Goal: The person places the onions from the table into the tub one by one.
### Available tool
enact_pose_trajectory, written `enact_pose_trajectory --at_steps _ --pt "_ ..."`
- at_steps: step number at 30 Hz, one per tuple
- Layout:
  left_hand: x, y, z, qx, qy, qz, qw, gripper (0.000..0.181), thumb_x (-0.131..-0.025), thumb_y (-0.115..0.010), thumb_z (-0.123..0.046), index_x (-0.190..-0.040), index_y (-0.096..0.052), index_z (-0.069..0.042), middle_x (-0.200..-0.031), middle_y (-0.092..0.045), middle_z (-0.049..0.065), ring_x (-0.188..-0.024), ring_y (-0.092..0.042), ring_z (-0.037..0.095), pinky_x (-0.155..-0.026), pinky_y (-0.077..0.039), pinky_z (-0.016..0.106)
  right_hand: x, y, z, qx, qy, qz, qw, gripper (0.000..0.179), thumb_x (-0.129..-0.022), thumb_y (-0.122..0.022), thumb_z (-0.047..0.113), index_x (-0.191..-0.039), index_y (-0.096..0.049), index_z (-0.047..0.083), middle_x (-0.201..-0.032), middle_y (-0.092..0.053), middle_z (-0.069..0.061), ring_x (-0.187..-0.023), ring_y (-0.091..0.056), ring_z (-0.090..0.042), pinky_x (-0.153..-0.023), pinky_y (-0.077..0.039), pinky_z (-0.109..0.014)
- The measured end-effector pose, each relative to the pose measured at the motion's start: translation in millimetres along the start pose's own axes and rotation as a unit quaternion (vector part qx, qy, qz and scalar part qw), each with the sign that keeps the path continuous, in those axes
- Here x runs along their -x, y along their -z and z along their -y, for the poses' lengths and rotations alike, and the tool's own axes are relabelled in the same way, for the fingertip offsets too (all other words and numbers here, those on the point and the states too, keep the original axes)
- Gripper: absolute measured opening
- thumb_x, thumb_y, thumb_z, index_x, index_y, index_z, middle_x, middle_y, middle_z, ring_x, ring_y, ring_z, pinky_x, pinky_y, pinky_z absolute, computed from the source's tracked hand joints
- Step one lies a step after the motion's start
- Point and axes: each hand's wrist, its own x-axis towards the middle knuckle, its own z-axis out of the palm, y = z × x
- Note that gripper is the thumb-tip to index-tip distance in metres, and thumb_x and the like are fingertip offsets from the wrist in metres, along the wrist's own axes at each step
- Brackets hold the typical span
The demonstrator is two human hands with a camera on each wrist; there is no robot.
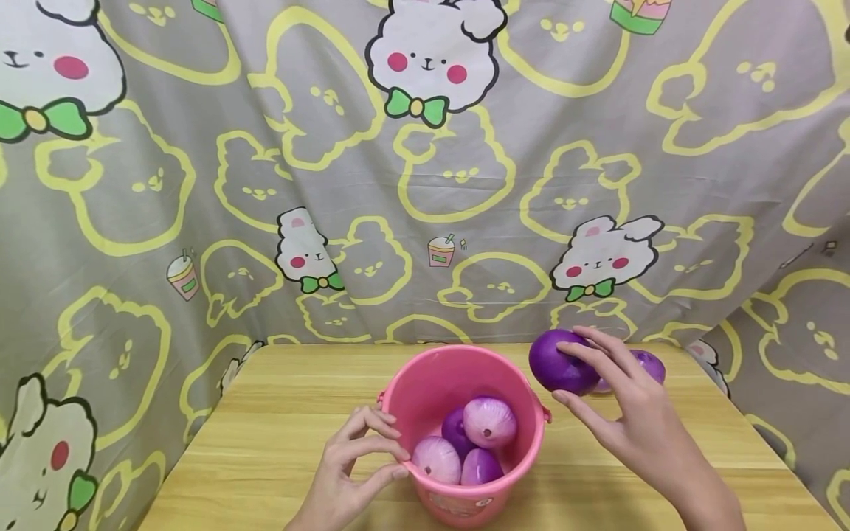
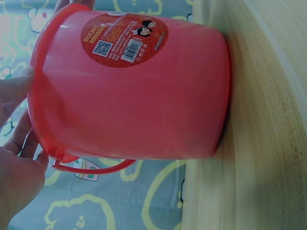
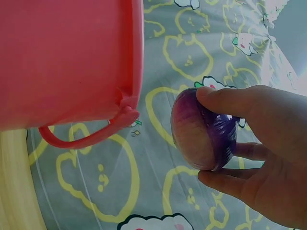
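A pink bucket [image 1: 465,505] stands upright on the wooden table, several purple-and-pale onions [image 1: 490,422] lying inside it. At its left rim, my left hand [image 1: 358,457] holds on with bent fingers and thumb; the left wrist view shows the fingertips right at the rim. My right hand [image 1: 631,413] grips a glossy purple onion [image 1: 558,361] between thumb and fingers, raised to the right of the bucket. In the right wrist view this onion [image 3: 194,132] shows a pale side and a dark purple side. Behind the right hand, more purple onion [image 1: 649,365] shows, partly hidden.
The light wooden table [image 1: 285,391] runs back to a grey curtain [image 1: 372,184] printed with cartoon animals, which hangs behind and at both sides. The bucket's pink handle [image 3: 88,139] hangs down along its outside. A round red label [image 2: 124,40] is stuck on the bucket's wall.
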Motion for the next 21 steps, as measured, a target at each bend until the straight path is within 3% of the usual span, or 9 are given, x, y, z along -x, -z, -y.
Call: enact_pose_trajectory --at_steps 8,16,21 --pt "0.2 -0.1 0.8 0.001 -0.005 0.0 1.0 0.024 -0.078 -0.084 0.005 -0.098 -0.075 -0.004 -0.105 -0.061 0.01 -0.112 -0.056 0.027 -0.107 -0.043 0.033 1.0 -8.9 4.9 -0.038 -0.003 0.019 0.9991 0.074 -0.075 -0.092 0.007 -0.141 -0.061 0.022 -0.153 -0.049 -0.003 -0.122 -0.06 -0.019 -0.092 -0.048 -0.009" --pt "-0.7 -0.4 0.3 -0.002 -0.005 0.0 1.0 0.023 -0.078 -0.084 0.005 -0.097 -0.075 -0.004 -0.105 -0.062 0.01 -0.112 -0.056 0.027 -0.107 -0.043 0.034 -0.1 -16.1 9.4 -0.044 0.026 0.019 0.9985 0.071 -0.077 -0.09 0.011 -0.141 -0.062 0.022 -0.155 -0.048 -0.004 -0.137 -0.052 -0.026 -0.11 -0.036 -0.013" --pt "-2.2 -0.2 -1.3 -0.004 -0.007 -0.002 1.0 0.023 -0.078 -0.084 0.005 -0.097 -0.075 -0.005 -0.105 -0.062 0.01 -0.112 -0.056 0.027 -0.108 -0.043 0.034 0.2 -19.4 11.2 -0.044 0.028 0.036 0.998 0.069 -0.078 -0.09 0.012 -0.141 -0.062 0.022 -0.156 -0.047 -0.004 -0.138 -0.05 -0.027 -0.111 -0.035 -0.015"
